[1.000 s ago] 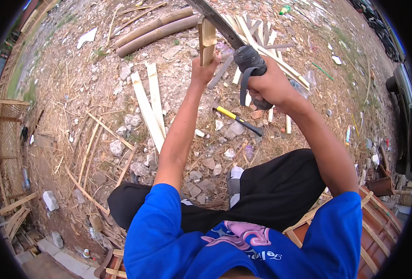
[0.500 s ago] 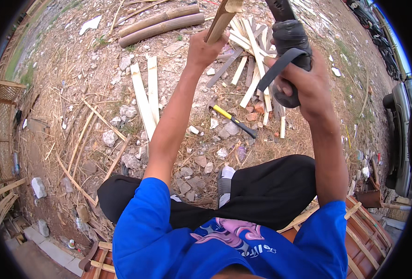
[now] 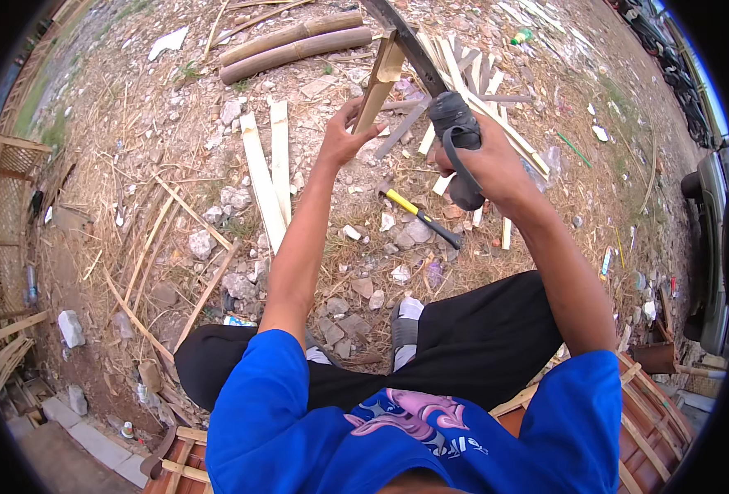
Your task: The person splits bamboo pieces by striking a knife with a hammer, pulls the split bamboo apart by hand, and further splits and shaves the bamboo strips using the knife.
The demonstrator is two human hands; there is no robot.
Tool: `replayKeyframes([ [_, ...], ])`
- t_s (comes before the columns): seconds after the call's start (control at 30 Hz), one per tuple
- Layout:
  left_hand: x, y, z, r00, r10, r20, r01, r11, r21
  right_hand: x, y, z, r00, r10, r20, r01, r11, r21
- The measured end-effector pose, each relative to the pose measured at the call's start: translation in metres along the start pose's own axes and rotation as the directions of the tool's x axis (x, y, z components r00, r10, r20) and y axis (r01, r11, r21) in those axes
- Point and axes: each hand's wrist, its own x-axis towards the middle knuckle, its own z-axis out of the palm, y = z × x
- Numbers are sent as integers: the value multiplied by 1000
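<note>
Left hand [image 3: 346,140] gripping bamboo piece [image 3: 379,82], long axis upward, leaning right; right hand [image 3: 492,160] clamped on machete [image 3: 418,53] by black handle [image 3: 448,114], pointing up-left.

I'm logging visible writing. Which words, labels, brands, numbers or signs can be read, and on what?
Blue shirt: white lettering beside a pink print, not copied here.
Dark blade: any marking too small to read.
Blue and white item, right: too small to read.
No other writing is legible.
</note>
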Motion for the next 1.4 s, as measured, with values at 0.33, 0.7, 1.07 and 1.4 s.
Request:
replayKeyframes([
  [0.33,16,-30,-1,991,74,115,-65,995,-81,3,-3,0,956,167,243,-218,955,201],
  [0.7,12,-19,14,991,128,-47,-128,992,7,5,-4,14,992,89,85,-94,994,55],
  [1.07,18,-21,23,998,61,6,-61,997,-42,-2,-4,-2,959,233,160,-271,919,285],
  [1.4,20,-23,2,980,163,111,-180,969,167,3,-8,16,959,236,157,-277,899,338],
])
